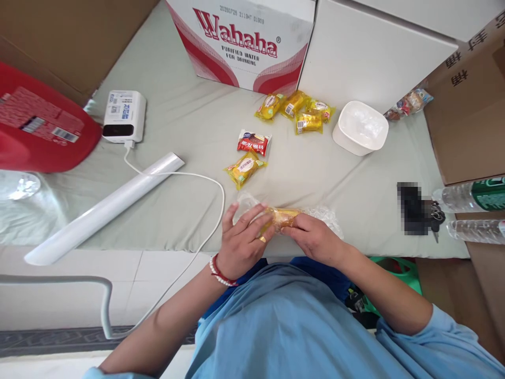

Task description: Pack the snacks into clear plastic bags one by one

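At the near edge of the cloth-covered surface, a yellow-wrapped snack (284, 217) lies in clear plastic film (325, 217), which spreads out on both sides. My left hand (245, 239) presses over the snack's left end with curled fingers, hiding part of it. The thumb and fingers of my right hand (315, 238) pinch its right end. Just beyond my hands lie one yellow snack packet (245, 167) and a red snack packet (254, 143), touching each other. Farther back is a group of several yellow snack packets (310, 123).
A white tub (341, 138) with clear plastic inside stands at back right. Behind are a Wahaha carton (244, 79) and white cabinet. To the left lie a film roll (106, 210), a white device (136, 118) with a cable (221, 195), and a red container (43, 137). Bottles (460, 200) lie right.
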The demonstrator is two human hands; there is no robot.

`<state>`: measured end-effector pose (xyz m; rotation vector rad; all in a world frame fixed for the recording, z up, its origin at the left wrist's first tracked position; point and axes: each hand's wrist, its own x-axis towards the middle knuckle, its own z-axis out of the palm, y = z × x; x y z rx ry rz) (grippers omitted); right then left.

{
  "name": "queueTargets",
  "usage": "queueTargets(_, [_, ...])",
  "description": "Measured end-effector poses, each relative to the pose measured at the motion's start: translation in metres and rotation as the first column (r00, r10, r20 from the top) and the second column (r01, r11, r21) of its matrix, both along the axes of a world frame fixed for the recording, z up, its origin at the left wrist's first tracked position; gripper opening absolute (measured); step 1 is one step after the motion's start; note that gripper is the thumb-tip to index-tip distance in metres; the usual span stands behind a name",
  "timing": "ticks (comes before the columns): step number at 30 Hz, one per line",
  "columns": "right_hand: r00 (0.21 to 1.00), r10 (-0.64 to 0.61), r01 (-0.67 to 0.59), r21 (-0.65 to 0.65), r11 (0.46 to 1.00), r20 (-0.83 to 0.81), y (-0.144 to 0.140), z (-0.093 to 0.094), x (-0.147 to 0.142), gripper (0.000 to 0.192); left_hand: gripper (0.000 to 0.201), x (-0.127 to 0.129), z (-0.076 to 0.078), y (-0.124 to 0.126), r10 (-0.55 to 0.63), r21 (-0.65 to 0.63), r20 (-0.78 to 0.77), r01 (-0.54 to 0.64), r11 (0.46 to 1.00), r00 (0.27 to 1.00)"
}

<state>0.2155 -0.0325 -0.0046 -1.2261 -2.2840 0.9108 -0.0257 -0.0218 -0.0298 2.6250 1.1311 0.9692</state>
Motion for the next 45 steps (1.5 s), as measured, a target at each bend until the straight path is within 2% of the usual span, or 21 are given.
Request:
queueTargets(4, [0.998, 0.032, -0.036, 0.092, 0.995, 0.049, -0.004, -0.001, -0.001, 0.036, 0.035, -0.025, -0.009, -0.002, -0.173, 0.006, -0.026, 0.173, 0.985, 0.985])
queueTargets(8, [0.990, 0.058, -0.073, 0.116, 0.991, 0.132, -0.005, -0.003, -0.003, 0.040, 0.043, -0.035, -0.015, -0.011, -0.205, -0.105, -0.072, 0.197, 0.975, 0.976])
queueTargets(10, [0.985, 0.057, -0.077, 0.120, 0.990, 0.161, -0.004, -0.003, -0.004, 0.041, 0.036, -0.036, -0.013, -0.016, -0.162, -0.189, 0.006, 0.160, 0.969, 0.987])
queueTargets(11, [0.983, 0.057, -0.080, 0.127, 0.989, 0.177, -0.004, -0.003, -0.005, 0.041, 0.030, -0.036, -0.011, -0.017, -0.102, -0.239, 0.075, 0.117, 0.964, 0.992])
queueTargets(13, [0.975, 0.065, -0.096, 0.142, 0.985, 0.213, -0.003, -0.004, -0.006, 0.043, 0.018, -0.036, -0.005, -0.016, 0.145, -0.350, 0.228, -0.057, 0.935, 0.963])
queueTargets(14, [0.971, 0.071, -0.105, 0.145, 0.984, 0.228, -0.003, -0.004, -0.006, 0.043, 0.015, -0.035, -0.001, -0.012, 0.305, -0.421, 0.286, -0.167, 0.892, 0.908])
queueTargets(16, [0.965, 0.082, -0.120, 0.140, 0.983, 0.249, -0.003, -0.004, -0.006, 0.043, 0.022, -0.032, 0.005, 0.002, 0.574, -0.572, 0.333, -0.324, 0.753, 0.748])
queueTargets(17, [0.963, 0.085, -0.123, 0.137, 0.983, 0.255, -0.003, -0.004, -0.006, 0.042, 0.028, -0.029, 0.008, 0.011, 0.644, -0.641, 0.332, -0.336, 0.690, 0.690])
queueTargets(18, [0.962, 0.087, -0.126, 0.137, 0.982, 0.260, -0.003, -0.003, -0.007, 0.041, 0.034, -0.026, 0.011, 0.023, 0.661, -0.697, 0.331, -0.298, 0.652, 0.673])
queueTargets(20, [0.958, 0.097, -0.141, 0.148, 0.979, 0.271, -0.003, -0.002, -0.008, 0.039, 0.043, -0.017, 0.015, 0.045, 0.616, -0.762, 0.296, -0.208, 0.613, 0.730])
queueTargets(21, [0.955, 0.101, -0.148, 0.153, 0.977, 0.278, -0.003, -0.001, -0.008, 0.039, 0.042, -0.012, 0.017, 0.055, 0.591, -0.774, 0.260, -0.202, 0.601, 0.763])
queueTargets(23, [0.951, 0.109, -0.159, 0.152, 0.976, 0.291, -0.002, 0.001, -0.009, 0.040, 0.038, -0.004, 0.019, 0.070, 0.457, -0.812, 0.144, -0.159, 0.562, 0.878])
queueTargets(25, [0.947, 0.114, -0.161, 0.137, 0.977, 0.300, -0.003, 0.002, -0.009, 0.041, 0.040, 0.000, 0.020, 0.075, 0.267, -0.856, 0.042, -0.103, 0.507, 0.963])
queueTargets(28, [0.946, 0.133, -0.174, 0.114, 0.978, 0.296, -0.004, 0.002, -0.008, 0.041, 0.061, -0.005, 0.022, 0.070, 0.075, -0.887, -0.035, -0.066, 0.457, 0.997])
queueTargets(30, [0.948, 0.147, -0.183, 0.107, 0.977, 0.283, -0.005, 0.001, -0.007, 0.040, 0.074, -0.013, 0.023, 0.064, 0.039, -0.887, -0.062, -0.073, 0.455, 0.997])
queueTargets(32, [0.956, 0.147, -0.179, 0.105, 0.978, 0.256, -0.004, 0.001, -0.006, 0.039, 0.076, -0.021, 0.023, 0.060, 0.021, -0.884, -0.081, -0.082, 0.461, 0.996])
queueTargets(35, [0.973, 0.128, -0.151, 0.107, 0.983, 0.192, -0.001, 0.000, -0.005, 0.037, 0.049, -0.029, 0.023, 0.053, 0.024, -0.876, -0.120, -0.117, 0.468, 0.992])
queueTargets(37, [0.982, 0.124, -0.140, 0.111, 0.984, 0.144, 0.003, 0.000, -0.004, 0.038, 0.032, -0.032, 0.023, 0.046, 0.085, -0.889, -0.097, -0.125, 0.440, 0.992])
queueTargets(39, [0.986, 0.132, -0.144, 0.120, 0.982, 0.098, 0.006, -0.001, -0.003, 0.040, 0.029, -0.035, 0.023, 0.036, 0.220, -0.914, -0.018, -0.105, 0.391, 0.975])
queueTargets(41, [0.989, 0.141, -0.147, 0.135, 0.980, 0.051, 0.010, -0.001, -0.002, 0.041, 0.029, -0.038, 0.023, 0.024, 0.368, -0.932, 0.074, -0.067, 0.355, 0.927])
queueTargets(45, [0.990, 0.137, -0.133, 0.120, 0.984, -0.030, 0.014, -0.002, 0.002, 0.041, 0.026, -0.055, 0.022, 0.006, 0.516, -0.941, 0.191, 0.007, 0.337, 0.835])
